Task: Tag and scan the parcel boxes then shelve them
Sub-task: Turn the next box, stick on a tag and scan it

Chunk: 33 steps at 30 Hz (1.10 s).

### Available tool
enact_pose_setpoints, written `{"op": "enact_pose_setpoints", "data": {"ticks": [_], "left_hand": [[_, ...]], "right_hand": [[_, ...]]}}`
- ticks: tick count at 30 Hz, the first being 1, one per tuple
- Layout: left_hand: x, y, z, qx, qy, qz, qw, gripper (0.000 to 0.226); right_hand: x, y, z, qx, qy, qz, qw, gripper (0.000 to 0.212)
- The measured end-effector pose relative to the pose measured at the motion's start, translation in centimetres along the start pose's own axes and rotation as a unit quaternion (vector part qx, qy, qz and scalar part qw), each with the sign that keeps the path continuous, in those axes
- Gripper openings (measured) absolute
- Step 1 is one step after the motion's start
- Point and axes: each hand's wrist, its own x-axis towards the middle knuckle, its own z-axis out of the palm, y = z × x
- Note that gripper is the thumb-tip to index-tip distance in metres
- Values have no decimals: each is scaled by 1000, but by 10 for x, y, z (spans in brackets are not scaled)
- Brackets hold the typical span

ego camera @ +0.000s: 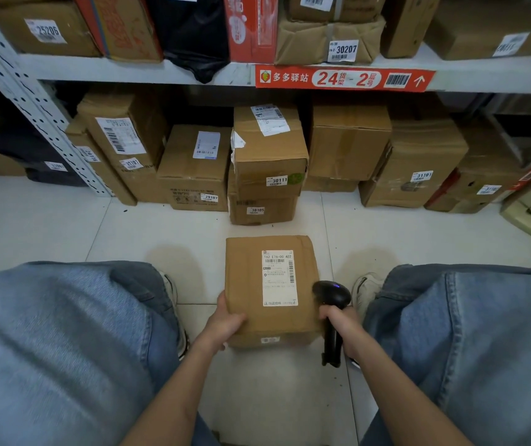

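Observation:
A brown parcel box (245, 278) lies on the white tiled floor between my knees, its white shipping label (279, 278) facing up. A small white tag (270, 340) sits on its near side face. My left hand (225, 320) grips the box's near left corner, thumb on top. My right hand (341, 323) holds a black barcode scanner (331, 297) by its handle at the box's near right edge, the scanner head over the label's lower right corner.
Tagged cardboard boxes fill the bottom shelf level ahead, such as box 30111 (270, 156) stacked on 30105 (261, 209). The upper shelf (129, 70) carries more parcels and a red sign (344, 79). A perforated metal upright (32, 101) stands left. My jeans-clad knees flank the box.

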Motion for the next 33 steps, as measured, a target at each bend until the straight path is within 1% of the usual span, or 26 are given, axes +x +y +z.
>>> {"op": "enact_pose_setpoints", "data": {"ticks": [3, 8, 12, 15, 17, 21, 24, 28, 31, 33], "left_hand": [[0, -1, 1, -13, 33, 7, 999, 61], [-2, -1, 5, 14, 60, -8, 998, 54], [-4, 4, 5, 0, 66, -12, 998, 48], [-3, 11, 2, -6, 77, -8, 997, 44], [-1, 17, -2, -2, 93, 0, 996, 44], [-2, 28, -12, 8, 129, 21, 991, 54], [-2, 32, -15, 13, 148, 39, 988, 45], [-7, 35, -18, 16, 164, 54, 985, 54], [-4, 37, -21, 39, 184, 57, 980, 35], [-3, 39, -21, 53, 193, 64, 978, 30]], "right_hand": [[-3, 0, 2, -20, 5, -8, 1000, 11], [-4, -2, 8, -64, 17, -31, 997, 10], [-3, -5, 5, -55, 24, -29, 998, 19], [-4, -11, 1, -53, 31, -34, 998, 16], [-5, -17, -1, -52, 28, -44, 997, 13], [-7, -25, -4, -45, 29, -64, 997, 20], [-11, -31, -5, -36, 29, -75, 996, 14], [-18, -38, -9, 4, 32, -88, 996, 4], [-21, -44, -13, 32, 40, -100, 994, 3], [-24, -49, -16, 48, 40, -109, 992, 5]]}}
